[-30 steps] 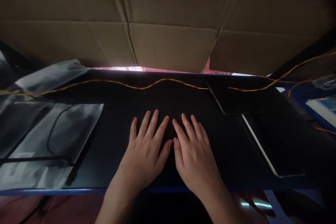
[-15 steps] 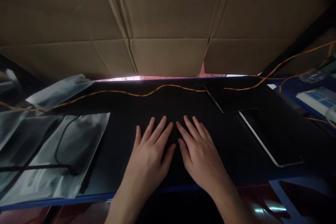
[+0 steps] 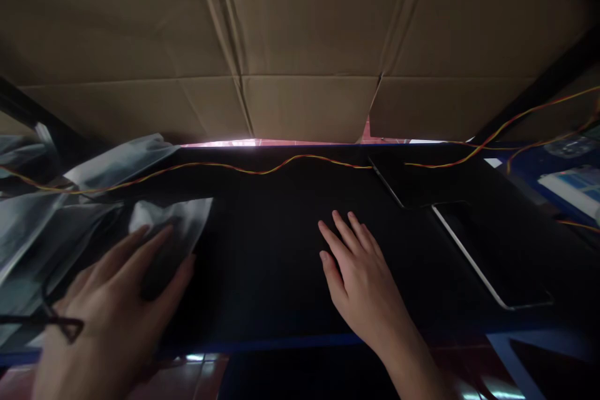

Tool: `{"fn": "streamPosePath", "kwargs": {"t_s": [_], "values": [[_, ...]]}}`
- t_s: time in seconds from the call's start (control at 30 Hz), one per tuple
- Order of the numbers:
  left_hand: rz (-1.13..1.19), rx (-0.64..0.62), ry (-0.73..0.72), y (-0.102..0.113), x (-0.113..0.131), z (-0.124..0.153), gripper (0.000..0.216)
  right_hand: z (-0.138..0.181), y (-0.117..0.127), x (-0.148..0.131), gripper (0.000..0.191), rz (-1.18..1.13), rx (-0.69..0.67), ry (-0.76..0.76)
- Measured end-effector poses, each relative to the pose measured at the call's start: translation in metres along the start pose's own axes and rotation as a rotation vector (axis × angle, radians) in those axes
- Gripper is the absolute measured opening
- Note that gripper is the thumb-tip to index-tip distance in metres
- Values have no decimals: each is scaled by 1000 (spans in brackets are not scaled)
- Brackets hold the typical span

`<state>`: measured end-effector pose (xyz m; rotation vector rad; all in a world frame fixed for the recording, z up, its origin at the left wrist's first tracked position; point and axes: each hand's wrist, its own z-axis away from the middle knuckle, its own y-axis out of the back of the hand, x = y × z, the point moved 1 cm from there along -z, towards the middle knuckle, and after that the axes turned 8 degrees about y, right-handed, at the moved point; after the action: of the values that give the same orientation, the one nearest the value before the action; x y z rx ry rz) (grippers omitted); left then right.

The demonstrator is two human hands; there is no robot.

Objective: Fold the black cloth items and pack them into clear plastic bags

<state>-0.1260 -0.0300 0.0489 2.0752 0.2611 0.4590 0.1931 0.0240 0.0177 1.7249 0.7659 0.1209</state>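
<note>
Left hand (image 3: 112, 300) flat on silver bag (image 3: 173, 225)

We see 2 bare hands, left hand (image 3: 110, 300) & right hand (image 3: 363, 281): no gloves, rings, watch or sleeves; forearms uncovered too.

Electronics workshop: antistatic bags (image 3: 154, 225), wires (image 3: 262, 169)

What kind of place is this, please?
Probably an electronics packing or assembly bench: grey anti-static bags under the left hand, a tablet-like device on a black mat and cardboard boxes behind.
</note>
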Motion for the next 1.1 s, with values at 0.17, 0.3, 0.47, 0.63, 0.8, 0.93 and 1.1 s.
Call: {"fn": "streamPosePath", "kwargs": {"t_s": [0.17,0.3,0.47,0.63,0.8,0.93,1.1], "values": [[262,-88,-279,15,107,45,50,0,-1,0,48,-44,17,-12],[138,-212,-373,2,134,55,47,2,1,6,47,-120,168,-23],[327,-91,-565,16,88,55,46,25,22,-1,32,-259,219,76],[346,-188,-885,12,52,71,35,54,24,-32,19,-221,129,425],[495,-177,-788,-1,59,80,42,52,14,-44,25,-360,239,366],[664,-114,-649,-2,75,87,34,45,21,-42,19,-381,221,377],[755,8,-386,7,93,98,35,29,35,-25,25,-89,209,458]]}}
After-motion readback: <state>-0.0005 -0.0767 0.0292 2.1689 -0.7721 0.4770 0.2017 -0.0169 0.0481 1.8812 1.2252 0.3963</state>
